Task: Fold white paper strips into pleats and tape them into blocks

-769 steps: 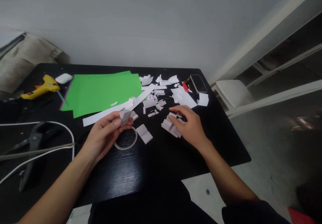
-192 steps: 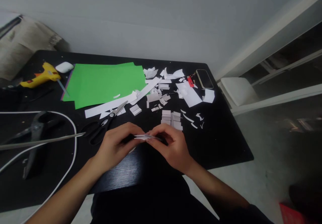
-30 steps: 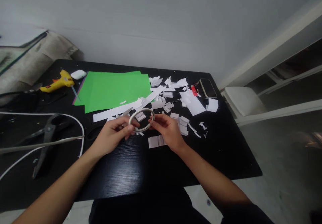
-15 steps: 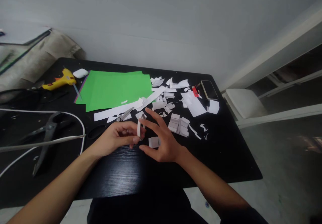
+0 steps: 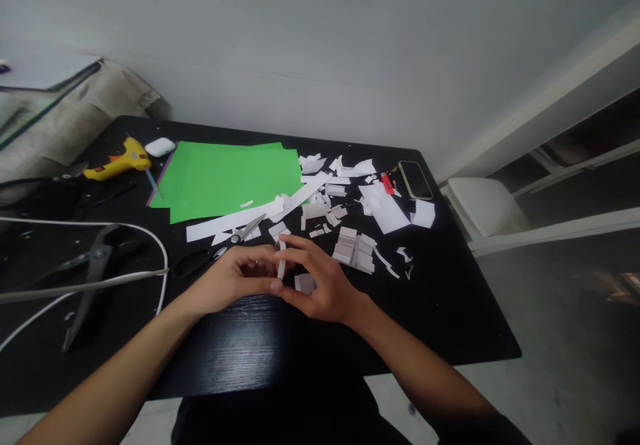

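Observation:
A narrow white paper strip (image 5: 281,268), bent into a curve like a ring, is held upright above the near part of the table. My left hand (image 5: 245,275) grips it from the left, fingers curled behind and thumb in front. From the right, my right hand (image 5: 320,282) pinches it between thumb and fingertips. Fingers cover part of the strip. Just beyond the hands lie scissors with a metal blade (image 5: 249,229) and a small white paper piece (image 5: 279,230). A folded grey-white paper piece (image 5: 304,283) rests partly behind my right hand.
Green sheets (image 5: 230,178), a long white paper strip (image 5: 220,225) and paper scraps (image 5: 355,248) cover the table's middle. A yellow glue gun (image 5: 123,160), white case (image 5: 160,146) and large dark scissors (image 5: 100,258) lie left, with a white cable (image 5: 163,245). A phone (image 5: 415,180) and red object (image 5: 387,183) lie right.
My right hand's fingers have closed in on the strip, where they were spread around it before. The curved strip now tilts a little and is more covered by fingers.

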